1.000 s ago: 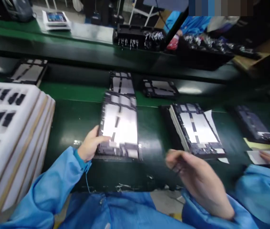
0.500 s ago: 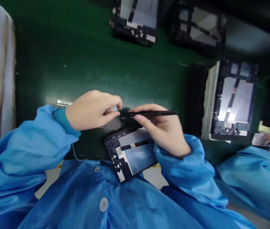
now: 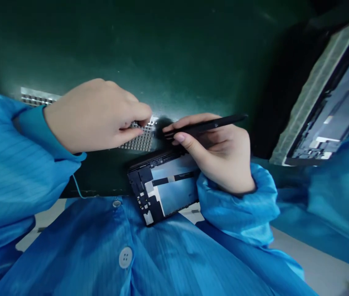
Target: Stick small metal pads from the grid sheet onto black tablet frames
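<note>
Left grip (image 3: 96, 115) pinched shut on a perforated metal strip (image 3: 139, 139) — right grip (image 3: 220, 152) closed on a black stylus (image 3: 214, 123), tip just beside the strip — tablet frame (image 3: 162, 189) directly below, touching the right grip.

One bare left hand (image 3: 92, 115); one bare right hand (image 3: 220, 154); one slim black pen-shaped tool (image 3: 211, 124); one perforated silver metal strip (image 3: 139, 139); two black-framed rectangular tablet panels (image 3: 162, 189) (image 3: 331, 111); one blue ribbed smock (image 3: 174, 259); two round smock buttons (image 3: 125, 257) (image 3: 117, 203).
</note>
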`<state>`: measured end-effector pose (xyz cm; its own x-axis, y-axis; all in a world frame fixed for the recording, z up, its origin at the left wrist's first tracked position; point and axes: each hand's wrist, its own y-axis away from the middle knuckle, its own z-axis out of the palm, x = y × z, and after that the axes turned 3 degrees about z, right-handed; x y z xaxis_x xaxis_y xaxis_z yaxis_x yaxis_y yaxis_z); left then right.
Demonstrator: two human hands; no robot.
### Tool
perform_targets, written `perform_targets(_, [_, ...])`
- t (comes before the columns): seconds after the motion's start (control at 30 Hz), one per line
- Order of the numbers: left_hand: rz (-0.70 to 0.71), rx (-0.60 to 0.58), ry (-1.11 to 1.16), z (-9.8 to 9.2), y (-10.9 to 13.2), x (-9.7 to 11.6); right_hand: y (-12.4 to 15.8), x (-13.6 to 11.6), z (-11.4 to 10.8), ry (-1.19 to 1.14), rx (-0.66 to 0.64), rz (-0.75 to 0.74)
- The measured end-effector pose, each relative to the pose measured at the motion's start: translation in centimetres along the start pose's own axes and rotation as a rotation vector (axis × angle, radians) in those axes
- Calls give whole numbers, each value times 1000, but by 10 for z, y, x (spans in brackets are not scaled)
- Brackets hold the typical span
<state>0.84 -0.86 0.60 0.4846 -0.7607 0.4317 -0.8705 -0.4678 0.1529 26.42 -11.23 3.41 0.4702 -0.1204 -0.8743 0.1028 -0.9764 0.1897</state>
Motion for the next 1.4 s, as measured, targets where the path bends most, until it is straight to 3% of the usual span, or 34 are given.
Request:
perform_targets(0.17, [-34, -15, -47, -9, -1, 8, -5, 5, 5, 30, -23, -115])
perform_targets(0.37, [-70, -91, -114, -14, -2, 14, -8, 7, 6, 41, -38, -118])
perform_targets(0.57, [-107, -91, -137, -11, -2, 13, -6, 1, 2, 30, -52, -115])
perform_targets(0.63, [-74, -47, -135, -9, -1, 12, 10, -3, 9, -108, 40, -109])
perform_targets(0.77, [21, 78, -186, -4, 4, 14, 57, -2, 45, -253, 391, -102])
perform_targets(0.87, [14, 16, -247, -3, 4, 15, 76, 7, 72, -248, 492, -166])
perform_targets(0.97, [8, -51, -255, -2, 2, 14, 76, 13, 81, -229, 467, -208])
perform_targets(1.17, [11, 5, -196, 2, 3, 11, 76, 3, 73, -76, 395, -254])
perform_targets(1.27, [-2, 18, -185, 2, 4, 10, 69, -6, 57, 50, 294, -271])
perform_targets(1.4, [66, 42, -163, 2, 5, 6, 32, -8, 24, 132, 142, -243])
